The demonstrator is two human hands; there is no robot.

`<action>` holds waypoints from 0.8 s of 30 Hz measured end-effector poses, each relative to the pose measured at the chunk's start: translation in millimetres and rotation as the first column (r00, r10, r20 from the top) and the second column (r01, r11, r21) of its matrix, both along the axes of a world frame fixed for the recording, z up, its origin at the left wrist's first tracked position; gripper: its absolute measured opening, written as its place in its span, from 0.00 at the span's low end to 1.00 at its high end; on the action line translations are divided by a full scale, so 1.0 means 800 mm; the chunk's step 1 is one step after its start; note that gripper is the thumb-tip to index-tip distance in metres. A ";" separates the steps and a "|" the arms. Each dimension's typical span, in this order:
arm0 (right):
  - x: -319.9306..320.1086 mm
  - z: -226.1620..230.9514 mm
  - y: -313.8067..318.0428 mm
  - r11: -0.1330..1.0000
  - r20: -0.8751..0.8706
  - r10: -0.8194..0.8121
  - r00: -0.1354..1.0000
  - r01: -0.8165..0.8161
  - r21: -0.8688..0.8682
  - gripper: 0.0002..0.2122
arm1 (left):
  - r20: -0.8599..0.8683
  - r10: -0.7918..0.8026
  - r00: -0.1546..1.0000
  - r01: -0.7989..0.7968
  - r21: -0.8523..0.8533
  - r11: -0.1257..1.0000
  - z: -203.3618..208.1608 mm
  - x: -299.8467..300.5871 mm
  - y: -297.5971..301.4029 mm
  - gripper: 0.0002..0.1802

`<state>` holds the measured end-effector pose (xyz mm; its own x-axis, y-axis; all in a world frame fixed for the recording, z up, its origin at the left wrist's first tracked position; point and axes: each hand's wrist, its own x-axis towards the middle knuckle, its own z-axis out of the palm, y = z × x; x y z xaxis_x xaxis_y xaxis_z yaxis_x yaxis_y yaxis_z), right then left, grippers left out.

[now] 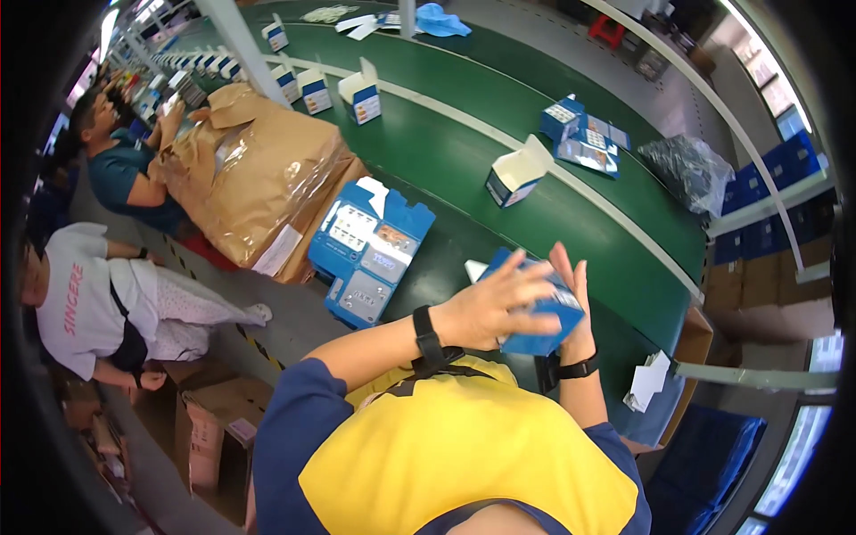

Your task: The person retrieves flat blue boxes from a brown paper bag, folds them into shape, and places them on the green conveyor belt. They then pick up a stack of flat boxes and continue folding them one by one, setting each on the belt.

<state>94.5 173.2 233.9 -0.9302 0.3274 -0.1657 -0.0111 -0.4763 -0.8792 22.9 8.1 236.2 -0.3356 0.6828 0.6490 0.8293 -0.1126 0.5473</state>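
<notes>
A small blue carton [546, 332] is between my two hands, in front of my chest at the near edge of the green belt. My left hand [495, 303] lies across its left side and top, the fingers spread and slightly blurred. My right hand [575, 299] presses along its right side, with fingers stretched upward. A white flap [475, 270] sticks out beyond my left hand. To the left is a stack of flat blue carton blanks [370, 254]. Farther out on the belt, an open blue-and-white carton [519, 174] stands with its lid flap up.
A green conveyor belt [428, 147] curves past, carrying several open cartons [361, 94]. Left stands a big brown paper-wrapped bundle [259, 178], with two people beyond it. Flat blanks [588, 138] and a plastic bag [687, 169] lie far right. White slips [646, 382] are near right.
</notes>
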 end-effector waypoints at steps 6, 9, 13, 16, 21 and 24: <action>0.005 -0.058 0.087 0.798 0.131 0.524 0.842 -0.431 -0.421 0.38 | -0.500 -0.067 0.864 0.011 -0.114 0.993 -0.015 -0.034 -0.023 0.43; -0.049 -0.072 0.122 0.973 0.210 0.189 0.959 -0.212 0.092 0.46 | -0.279 0.478 0.833 -0.554 -0.427 0.715 -0.027 -0.068 -0.085 0.47; -0.110 -0.136 0.160 0.687 -0.031 -0.134 0.991 0.115 0.718 0.51 | -0.119 0.911 0.396 -0.826 -0.479 0.297 -0.067 -0.079 -0.164 0.57; -0.126 -0.194 0.183 0.640 -0.025 -0.109 0.994 0.089 0.763 0.53 | -0.150 0.945 0.291 -0.781 -0.607 0.144 -0.068 -0.079 -0.179 0.63; -0.103 -0.234 0.173 0.537 0.069 -0.371 0.926 0.154 0.829 0.46 | -0.294 0.907 0.303 -0.686 -0.728 -0.006 -0.052 -0.088 -0.160 0.65; -0.066 -0.225 0.102 0.660 0.233 -0.371 0.899 0.079 0.747 0.39 | -0.400 0.871 0.284 -0.667 -0.735 -0.119 -0.041 -0.080 -0.145 0.64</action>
<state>41.4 255.1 53.9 -0.7387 0.6698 -0.0752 0.3318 0.2642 -0.9056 -41.0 -107.5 203.6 -0.9978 -0.0653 -0.0123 -0.0658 0.9965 0.0510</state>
